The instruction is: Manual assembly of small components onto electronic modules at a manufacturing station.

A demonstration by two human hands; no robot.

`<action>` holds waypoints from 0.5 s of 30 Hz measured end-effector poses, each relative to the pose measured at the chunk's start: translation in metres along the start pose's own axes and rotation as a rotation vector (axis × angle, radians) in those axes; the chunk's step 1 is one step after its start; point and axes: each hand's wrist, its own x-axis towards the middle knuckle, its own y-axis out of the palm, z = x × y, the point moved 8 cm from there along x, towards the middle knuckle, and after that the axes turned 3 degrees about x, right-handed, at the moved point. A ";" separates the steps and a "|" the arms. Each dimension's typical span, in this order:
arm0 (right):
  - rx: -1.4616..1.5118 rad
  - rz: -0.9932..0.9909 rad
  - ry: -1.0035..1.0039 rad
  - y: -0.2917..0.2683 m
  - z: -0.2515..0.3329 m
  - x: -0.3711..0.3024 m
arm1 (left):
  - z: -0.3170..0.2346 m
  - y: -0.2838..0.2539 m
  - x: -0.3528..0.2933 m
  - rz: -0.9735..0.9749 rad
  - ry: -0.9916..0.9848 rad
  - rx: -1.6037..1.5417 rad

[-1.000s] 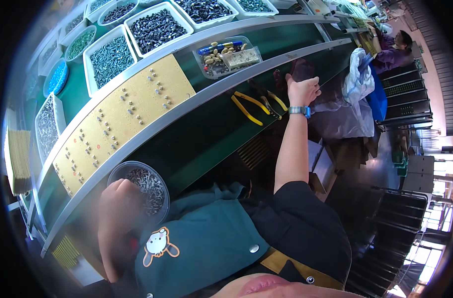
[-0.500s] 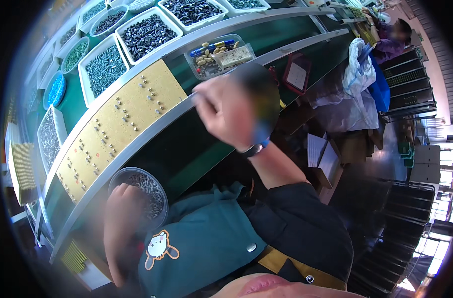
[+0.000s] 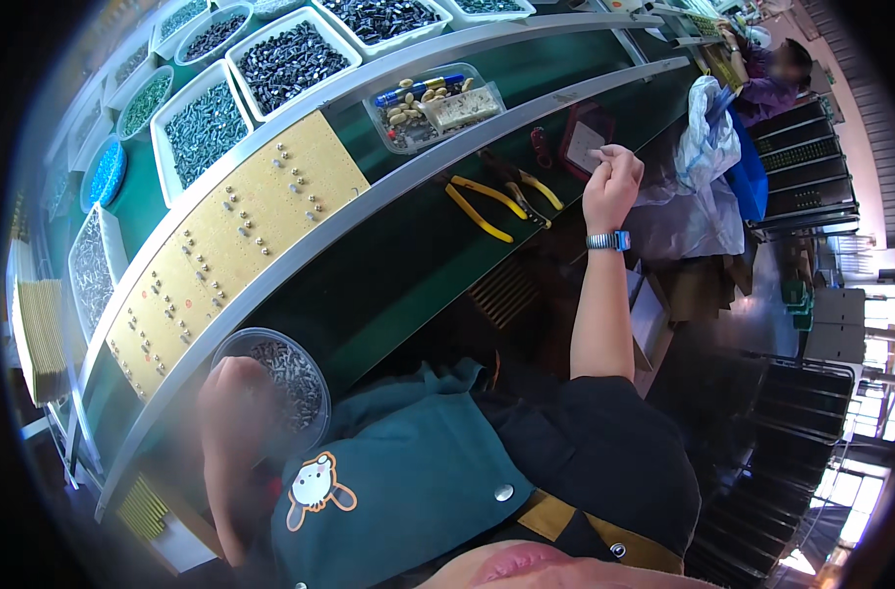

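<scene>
We have our left hand (image 3: pixel 239 398) at the clear round tub (image 3: pixel 261 336) of grey pieces (image 3: pixel 298 386) beside our apron (image 3: pixel 398 461); its blurred grip we cannot tell. Our right hand (image 3: pixel 612 187) curls beside the red-edged case (image 3: pixel 585 140) on the counter (image 3: pixel 383 319), its grip likewise unclear. A clear box (image 3: pixel 400 145) holds tan pieces (image 3: pixel 398 118) and a pen (image 3: pixel 423 91); a white tray (image 3: pixel 162 157), teal pieces (image 3: pixel 207 137).

Holds the right hand (image 3: pixel 612 188) at the lower corner of the red-rimmed case (image 3: pixel 579 140), instead of blurred beside the corner of the yellow board (image 3: pixel 325 155) as half a second ago. Leaves the yellow-handled pliers (image 3: pixel 488 232) in plain view, hidden then behind that hand. Gathers the fingers closer together than one second ago. Shows the case pale-faced, dark then.
</scene>
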 end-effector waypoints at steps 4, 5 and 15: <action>-0.026 -0.028 -0.007 -0.002 0.002 -0.002 | 0.005 -0.001 -0.002 -0.014 -0.015 0.003; -0.038 -0.046 -0.008 -0.004 0.002 -0.002 | 0.006 -0.001 -0.002 -0.013 -0.006 -0.005; 0.012 0.025 0.004 0.004 0.005 -0.007 | 0.012 -0.003 -0.005 -0.014 -0.100 -0.011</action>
